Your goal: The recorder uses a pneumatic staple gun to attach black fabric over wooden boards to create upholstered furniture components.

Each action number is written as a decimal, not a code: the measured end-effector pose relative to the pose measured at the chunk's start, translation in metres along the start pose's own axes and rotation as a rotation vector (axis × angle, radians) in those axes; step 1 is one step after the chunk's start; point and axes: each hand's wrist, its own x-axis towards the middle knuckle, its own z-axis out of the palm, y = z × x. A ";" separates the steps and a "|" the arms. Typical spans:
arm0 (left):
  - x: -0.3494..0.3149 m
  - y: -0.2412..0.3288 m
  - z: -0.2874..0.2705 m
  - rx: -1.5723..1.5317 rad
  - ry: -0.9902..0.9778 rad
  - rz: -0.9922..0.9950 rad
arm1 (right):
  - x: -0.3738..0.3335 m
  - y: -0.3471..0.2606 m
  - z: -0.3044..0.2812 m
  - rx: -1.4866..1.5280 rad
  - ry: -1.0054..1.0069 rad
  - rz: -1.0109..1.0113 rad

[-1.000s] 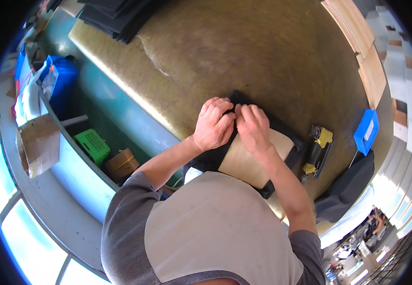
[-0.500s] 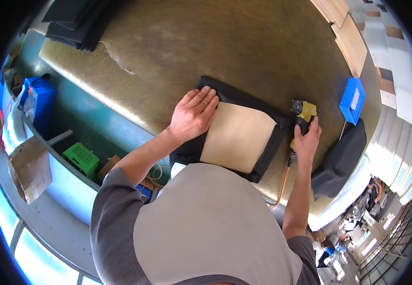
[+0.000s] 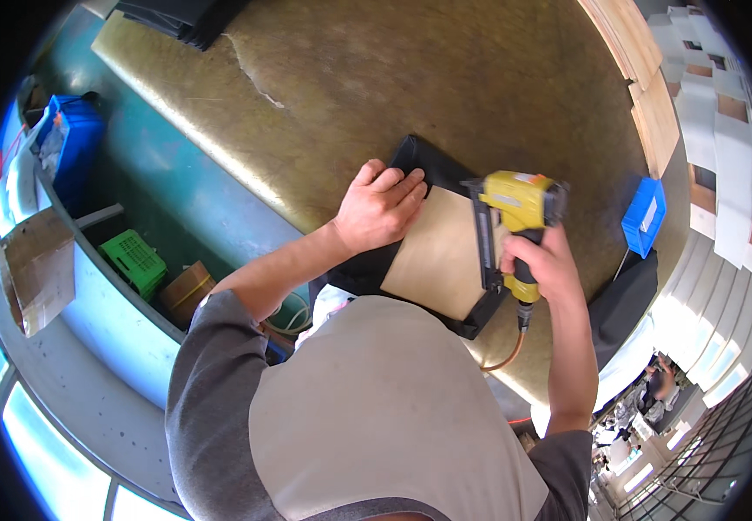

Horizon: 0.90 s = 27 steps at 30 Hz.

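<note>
A pale wooden board (image 3: pixel 435 252) lies near the front edge of the table, its rim wrapped in black fabric (image 3: pixel 443 168). My left hand (image 3: pixel 380 208) is at the board's far left side, fingers bent and pressed together on the folded fabric. In my right hand (image 3: pixel 549 265) is a yellow and black air staple gun (image 3: pixel 515 195), gripped by its handle. The gun is over the board's right side, its long black magazine toward the board. Whether its nose touches the fabric I cannot tell. An orange air hose (image 3: pixel 513 354) runs from the handle's lower end.
The brown table (image 3: pixel 341 78) stretches away ahead. Black folded sheets (image 3: pixel 180 19) are stacked at the far left. On the right are a small blue tray (image 3: pixel 644 217), wooden planks (image 3: pixel 653 122) and more black fabric (image 3: pixel 627 304). A green crate (image 3: pixel 134 262) sits below at left.
My right hand has lifted the staple gun from the table right of the board and brought it left over the board. My left hand's fingers have bent more on the fabric.
</note>
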 end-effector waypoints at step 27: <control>0.002 0.002 0.000 -0.007 0.015 0.069 | -0.005 0.032 0.005 -0.419 0.102 -0.234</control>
